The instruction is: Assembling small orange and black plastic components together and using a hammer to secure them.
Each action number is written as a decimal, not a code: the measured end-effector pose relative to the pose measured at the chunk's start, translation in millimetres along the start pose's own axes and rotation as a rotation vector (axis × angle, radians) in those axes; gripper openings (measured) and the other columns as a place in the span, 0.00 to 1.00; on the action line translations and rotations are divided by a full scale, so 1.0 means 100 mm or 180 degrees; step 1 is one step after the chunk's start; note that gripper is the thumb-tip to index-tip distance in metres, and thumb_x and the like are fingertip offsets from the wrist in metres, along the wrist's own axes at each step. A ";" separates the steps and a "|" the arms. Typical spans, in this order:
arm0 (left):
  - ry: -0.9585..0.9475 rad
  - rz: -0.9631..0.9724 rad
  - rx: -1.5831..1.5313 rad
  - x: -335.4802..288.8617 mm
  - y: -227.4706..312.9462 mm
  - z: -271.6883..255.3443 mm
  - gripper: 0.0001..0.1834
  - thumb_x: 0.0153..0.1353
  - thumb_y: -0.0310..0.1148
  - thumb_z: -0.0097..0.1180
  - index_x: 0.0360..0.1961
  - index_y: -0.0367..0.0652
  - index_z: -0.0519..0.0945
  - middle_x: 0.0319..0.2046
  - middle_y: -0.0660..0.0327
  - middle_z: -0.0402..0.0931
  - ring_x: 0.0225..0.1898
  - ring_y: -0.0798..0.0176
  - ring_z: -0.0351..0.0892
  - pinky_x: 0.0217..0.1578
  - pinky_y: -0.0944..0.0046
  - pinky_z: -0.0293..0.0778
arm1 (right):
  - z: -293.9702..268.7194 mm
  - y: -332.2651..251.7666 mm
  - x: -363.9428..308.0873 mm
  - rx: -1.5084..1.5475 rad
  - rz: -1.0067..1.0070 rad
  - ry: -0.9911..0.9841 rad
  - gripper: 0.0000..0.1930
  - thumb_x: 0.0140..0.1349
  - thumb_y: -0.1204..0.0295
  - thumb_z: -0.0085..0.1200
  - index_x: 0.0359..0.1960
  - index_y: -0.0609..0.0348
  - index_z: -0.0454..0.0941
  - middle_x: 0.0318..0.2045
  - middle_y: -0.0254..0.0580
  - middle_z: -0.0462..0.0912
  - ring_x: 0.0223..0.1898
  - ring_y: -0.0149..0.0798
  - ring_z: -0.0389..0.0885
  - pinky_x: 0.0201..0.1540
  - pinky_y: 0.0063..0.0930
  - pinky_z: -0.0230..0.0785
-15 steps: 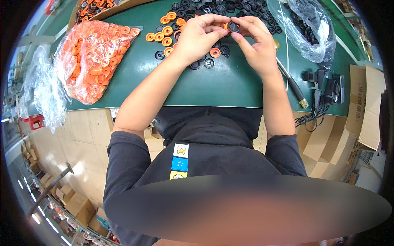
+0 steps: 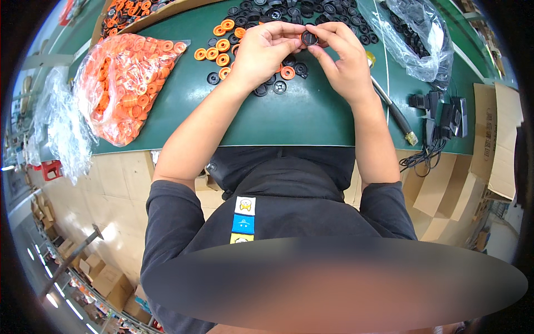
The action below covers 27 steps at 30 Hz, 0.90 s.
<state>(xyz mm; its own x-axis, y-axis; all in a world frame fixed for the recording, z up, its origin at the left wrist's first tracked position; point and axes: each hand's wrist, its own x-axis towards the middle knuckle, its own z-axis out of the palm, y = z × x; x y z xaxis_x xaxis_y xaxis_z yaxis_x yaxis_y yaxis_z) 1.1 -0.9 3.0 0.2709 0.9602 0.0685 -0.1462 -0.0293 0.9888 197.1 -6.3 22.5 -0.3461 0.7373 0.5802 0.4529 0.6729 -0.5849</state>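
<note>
"Slightly turned since a moment ago, the cap [image 2: 310, 38] shows less orange. Where is it?"

"Just nearside of the black pile [image 2: 276, 14]; left hand [image 2: 262, 51] and right hand [image 2: 349, 62] pinch it with fingertips."

"Handling?"

"Probably light, stiff, slightly slippery; grip the rim."

"Looks?"

"Small, round, black-faced, orange-edged."

Shows as 1 small round part [image 2: 310, 38], black-faced with orange at its edge — sits pinched between left hand [image 2: 260, 53] and right hand [image 2: 349, 60].
</note>
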 end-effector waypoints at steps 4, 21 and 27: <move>0.0034 -0.0017 -0.0266 0.00 0.01 0.01 0.15 0.66 0.23 0.60 0.54 0.31 0.80 0.44 0.55 0.84 0.44 0.66 0.85 0.49 0.67 0.81 | 0.02 -0.01 0.00 -0.0088 -0.0067 0.0076 0.18 0.58 0.79 0.64 0.52 0.62 0.83 0.43 0.47 0.82 0.44 0.48 0.83 0.48 0.34 0.76; 0.0106 -0.0312 -0.0880 -0.03 0.04 0.03 0.17 0.65 0.22 0.62 0.54 0.31 0.79 0.42 0.54 0.85 0.41 0.64 0.86 0.48 0.66 0.83 | -0.01 -0.11 0.01 -0.0296 -0.0137 0.0173 0.17 0.57 0.79 0.64 0.50 0.61 0.83 0.39 0.45 0.80 0.38 0.45 0.82 0.41 0.34 0.75; 0.0199 -0.0172 -0.0606 -0.05 0.08 0.06 0.15 0.65 0.19 0.58 0.53 0.29 0.80 0.43 0.53 0.84 0.42 0.64 0.86 0.50 0.66 0.83 | 0.01 -0.02 -0.01 0.0087 0.0016 0.0161 0.17 0.58 0.78 0.65 0.50 0.61 0.83 0.39 0.46 0.81 0.40 0.46 0.82 0.44 0.34 0.75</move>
<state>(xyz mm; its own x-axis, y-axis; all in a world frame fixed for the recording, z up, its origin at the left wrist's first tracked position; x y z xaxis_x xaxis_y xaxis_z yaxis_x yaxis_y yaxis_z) 4.4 -7.4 11.8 0.2244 0.9745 0.0019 -0.3119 0.0700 0.9475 196.2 -8.5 22.5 -0.3017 0.7370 0.6048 0.4316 0.6712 -0.6027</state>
